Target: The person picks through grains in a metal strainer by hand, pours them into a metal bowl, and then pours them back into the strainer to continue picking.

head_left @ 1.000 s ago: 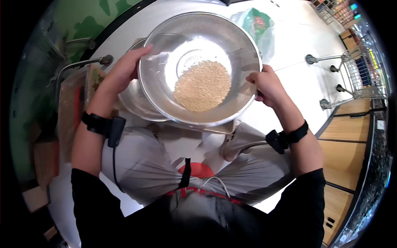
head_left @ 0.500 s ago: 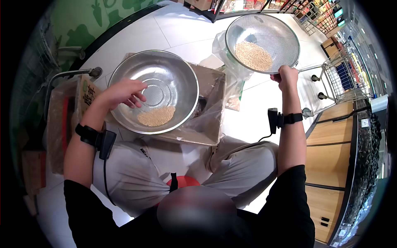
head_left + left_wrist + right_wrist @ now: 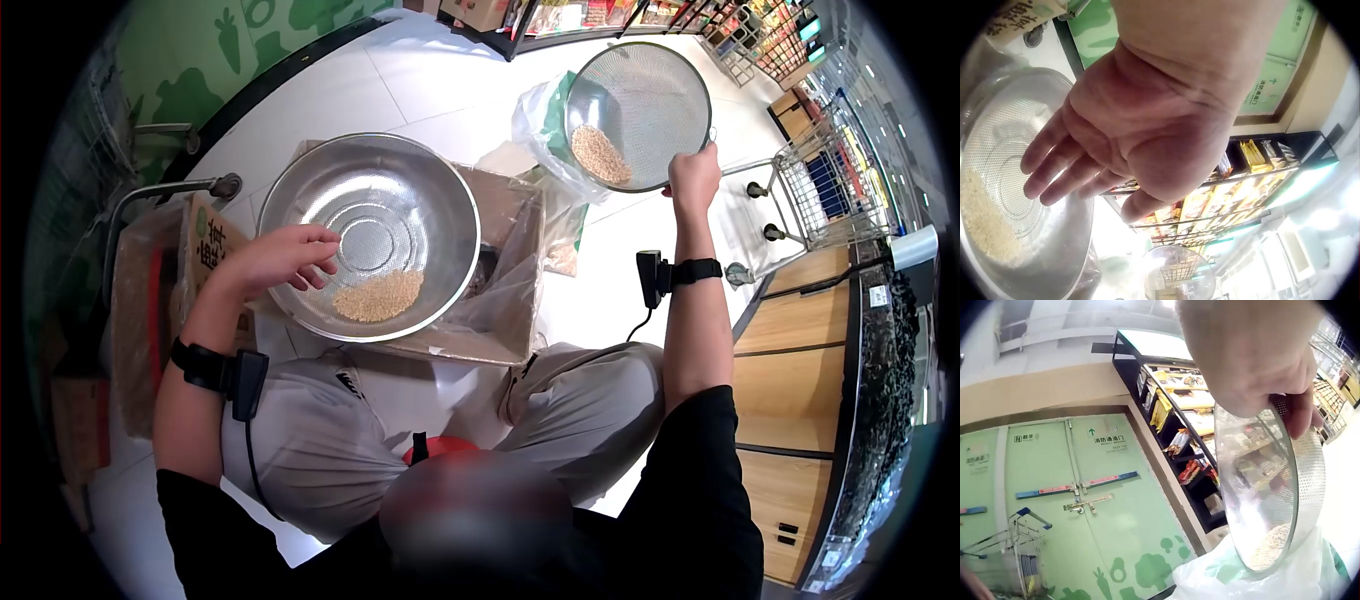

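My right hand (image 3: pixel 693 180) grips the rim of a metal mesh sieve (image 3: pixel 665 100), out to the right and tilted. Pale grains (image 3: pixel 600 158) lie heaped at its low side, over a clear and green plastic bag (image 3: pixel 550 135). In the right wrist view the sieve (image 3: pixel 1260 487) stands steeply, its edge at the bag's mouth. My left hand (image 3: pixel 285 258) hovers over the left rim of a second perforated metal bowl (image 3: pixel 450 210), fingers relaxed and holding nothing. More grains (image 3: pixel 378 296) lie in that bowl, toward its near side; it rests on a cardboard box (image 3: pixel 500 345).
A box with printed characters (image 3: pixel 205 240) stands at the left beside a cart's wheel (image 3: pixel 228 186). A shopping cart (image 3: pixel 810 190) is at the right, near wooden cabinets (image 3: pixel 790 400). Stocked shelves (image 3: pixel 590 15) line the far side.
The right hand carried the sieve from above the bowl out to the right, then tilted it further at the bag; fewer grains show in it. The left hand released the sieve's rim and moved left.
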Motion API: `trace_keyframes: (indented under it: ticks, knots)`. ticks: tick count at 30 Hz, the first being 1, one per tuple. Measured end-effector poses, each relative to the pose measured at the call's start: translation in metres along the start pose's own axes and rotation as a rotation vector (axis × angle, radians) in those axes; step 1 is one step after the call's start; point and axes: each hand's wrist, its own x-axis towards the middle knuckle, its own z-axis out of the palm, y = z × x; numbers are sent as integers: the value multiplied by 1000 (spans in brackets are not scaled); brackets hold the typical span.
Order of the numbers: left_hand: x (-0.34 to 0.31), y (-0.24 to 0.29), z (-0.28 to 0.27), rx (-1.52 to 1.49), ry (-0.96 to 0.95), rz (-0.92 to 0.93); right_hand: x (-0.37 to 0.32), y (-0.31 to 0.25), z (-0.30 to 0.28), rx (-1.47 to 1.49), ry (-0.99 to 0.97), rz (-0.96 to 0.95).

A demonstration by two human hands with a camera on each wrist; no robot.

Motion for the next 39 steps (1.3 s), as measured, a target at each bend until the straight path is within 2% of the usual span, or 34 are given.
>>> trace_keyframes:
  ticks: [1, 3, 8, 11, 15, 17, 22, 25, 26, 27, 28, 29, 30, 31, 32, 33, 34, 36, 37, 39]
  knots:
    - [0, 0, 0, 0, -3, -2, 4, 6, 5, -3, -1, 2]
    - [-1, 1, 1, 7, -2, 3, 9, 15, 14, -220, 116, -239]
    - [0, 2, 2, 22, -14, 11, -1, 11, 22, -319, 134, -374]
    - [2, 1, 1, 38, -6, 13, -4, 12, 27, -383, 183, -516]
    - [1, 2, 2, 63, 15, 2, -5, 15, 30, -314, 265, -624]
    - [1, 0, 0, 66, 14, -4, -5, 14, 30, -241, 324, -742]
    - [1, -5, -2, 55, 40, -37, -8, 14, 29, -274, 327, -829]
    - [7, -18, -8, 5, 163, -55, -6, 15, 31, -260, 356, -895]
    - [14, -24, -15, 7, 262, -57, -6, 16, 32, -214, 388, -933]
    - [21, -33, -22, 8, 364, -63, -5, 17, 31, -182, 415, -927]
    - [30, -47, -32, 3, 375, -77, -5, 17, 30, -144, 438, -922]
    - [40, -65, -45, 96, 544, 4, -6, 19, 26, -159, 375, -791]
    - [42, -78, -54, 196, 712, 81, -10, 11, 17, -212, 267, -547]
    - [38, -80, -57, 198, 730, 56, -16, 3, 7, -105, 259, -482]
    - [36, -82, -57, 282, 818, 21, -14, 8, 8, -42, 295, -449]
    - [32, -80, -57, 370, 903, -11, -5, 20, 13, -8, 354, -515]
    - [31, -73, -56, 376, 916, -27, -26, -4, -4, 233, 117, -254]
    - [30, -62, -53, 302, 400, -438, -34, -7, -10, 396, -39, -129]
    - [28, -65, -50, 306, 406, -447, -36, -4, -8, 405, -45, -124]
    - [31, -80, -41, 20, 439, -371, -38, 5, -5, 522, -180, -71]
